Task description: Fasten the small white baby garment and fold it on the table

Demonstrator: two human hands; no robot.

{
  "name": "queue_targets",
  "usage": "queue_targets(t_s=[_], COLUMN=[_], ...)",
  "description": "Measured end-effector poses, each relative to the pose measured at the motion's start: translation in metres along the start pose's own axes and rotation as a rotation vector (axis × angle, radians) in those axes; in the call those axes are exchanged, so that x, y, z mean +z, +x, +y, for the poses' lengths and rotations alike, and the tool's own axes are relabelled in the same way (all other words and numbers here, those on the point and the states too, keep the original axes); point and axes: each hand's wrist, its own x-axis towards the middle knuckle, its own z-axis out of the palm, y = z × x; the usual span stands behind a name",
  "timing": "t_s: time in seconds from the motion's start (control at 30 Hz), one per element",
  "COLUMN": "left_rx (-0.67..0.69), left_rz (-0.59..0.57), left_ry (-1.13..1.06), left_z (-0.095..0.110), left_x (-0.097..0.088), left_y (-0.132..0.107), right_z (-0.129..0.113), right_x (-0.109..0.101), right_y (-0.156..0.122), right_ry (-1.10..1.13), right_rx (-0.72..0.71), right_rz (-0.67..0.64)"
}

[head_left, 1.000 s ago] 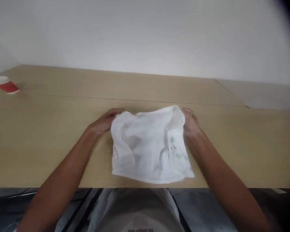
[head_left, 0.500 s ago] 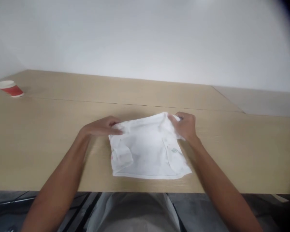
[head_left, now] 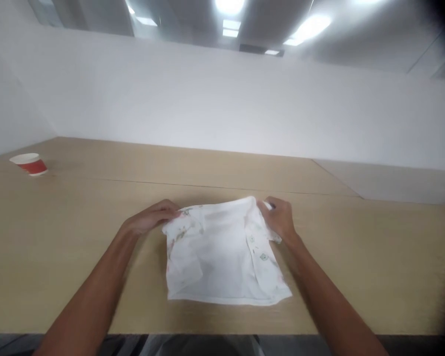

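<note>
Tilted up since the last frame, my head now takes in the ceiling, with its lights [head_left: 230,20] showing along the top of the forward view, and everything on the worktop [head_left: 77,257] sits lower in the picture. My two hands have shifted only a little along the cloth.

There is one shirt [head_left: 222,257], white with a faint print, lying roughly flat on the worktop straight in front of me, between my forearms. Its hem runs along the side nearest me, and its far edge is lifted and rumpled where I hold it.

My left hand [head_left: 150,216] is at the far left corner of the shirt, its fingers together and lying over the edge of the cloth; I cannot tell whether they are actually pinching it. My right hand [head_left: 278,220] is at the far right corner, its fingers curled and clamped on a gathered fold of the fabric. The hands are well apart, with the width of the shirt between them.

Two small green marks [head_left: 263,257] show on the placket near my right hand. One red and white paper cup [head_left: 30,164] lies on its side at the far left of the worktop, well away from both hands, and a white wall [head_left: 207,109] rises behind it.
</note>
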Motion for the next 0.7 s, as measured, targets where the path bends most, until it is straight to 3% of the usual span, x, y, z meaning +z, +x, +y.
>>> queue_targets(t_s=[0.1, 0.2, 0.27, 0.37, 0.43, 0.53, 0.63, 0.7], left_rx=[0.039, 0.045, 0.043, 0.034, -0.003, 0.033, 0.216, 0.267], left_rz=[0.019, 0.292, 0.388, 0.355, 0.367, 0.398, 0.525, 0.437], left_ry=[-0.269, -0.281, -0.118, 0.477, 0.73, 0.863, 0.91, 0.758], left_z=[0.008, 0.015, 0.014, -0.003, -0.02, -0.036, -0.033, -0.028], left_x=[0.006, 0.01, 0.006, -0.009, -0.017, -0.017, 0.001, 0.018], left_y=[-0.011, -0.014, -0.012, -0.002, 0.006, 0.015, 0.021, 0.025], right_z=[0.0, -0.003, -0.001, 0.008, 0.014, 0.016, 0.006, -0.006], right_x=[0.001, 0.001, 0.002, 0.006, 0.01, 0.017, 0.018, 0.019], right_y=[0.002, 0.004, 0.004, 0.002, 0.0, -0.002, -0.003, -0.005], right_ry=[0.089, 0.102, 0.065, -0.036, -0.121, -0.234, -0.17, -0.056], right_rx=[0.016, 0.005, 0.011, 0.065, 0.052, -0.053, -0.127, -0.137], right_rz=[0.029, 0.045, 0.058, -0.009, -0.094, -0.1, -0.12, -0.245])
